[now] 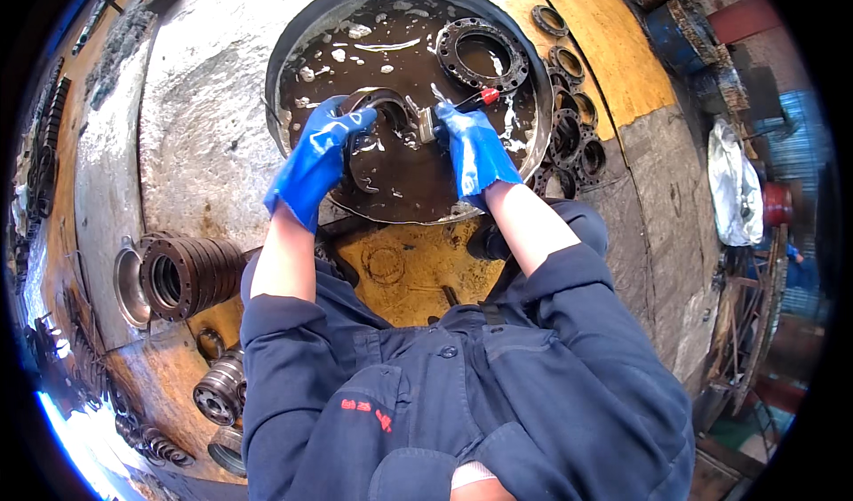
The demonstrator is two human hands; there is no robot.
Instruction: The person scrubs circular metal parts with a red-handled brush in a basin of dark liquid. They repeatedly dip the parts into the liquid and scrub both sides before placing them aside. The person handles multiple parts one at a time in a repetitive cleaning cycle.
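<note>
A round tub (277, 66) of murky brown liquid with patches of foam stands in front of me. My left hand (322, 150), in a wet blue glove, is closed on the left side of a dark metal ring (384, 98), which is tilted and partly in the liquid. In my right hand (473, 144), also gloved in blue, is a brush (427, 125) with a red-tipped handle; its head is close to the ring's right side. A dark flange ring (450, 50) with bolt holes rests at the tub's far right.
Several metal rings (566, 135) lie along the tub's right side. To the left stands a row of stacked flanges (174, 274) beside a shallow metal dish (131, 286). More ring parts (219, 390) are at the lower left. A white sack (736, 186) hangs at the right.
</note>
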